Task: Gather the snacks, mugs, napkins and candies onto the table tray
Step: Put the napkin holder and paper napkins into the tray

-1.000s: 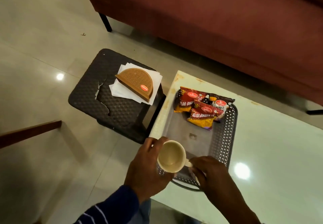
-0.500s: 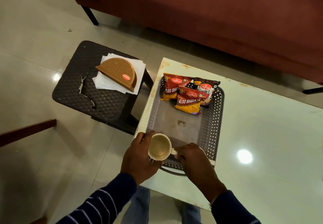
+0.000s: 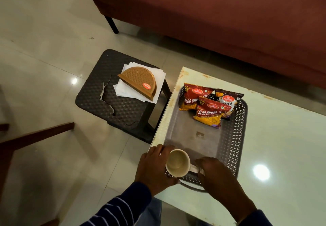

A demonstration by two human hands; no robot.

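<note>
Both hands on mug [image 3: 177, 162] at near end of tray [image 3: 240, 137].
Left hand [image 3: 155, 168] wraps the body; right hand [image 3: 216, 174] pinches the handle, apparently. Mug base hidden, contact unclear.

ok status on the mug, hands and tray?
Left hand wraps mug body; right hand pinches its handle. Mug at tray near end, empty. Three snack packets at far end. Napkins on stool, under brown holder. Nothing blocking.

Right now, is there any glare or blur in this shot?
Head view: two bright lamp reflections, one on the table right of the tray, one on the floor left of the stool; dim overall; packets readable, hardly blurred.
</note>
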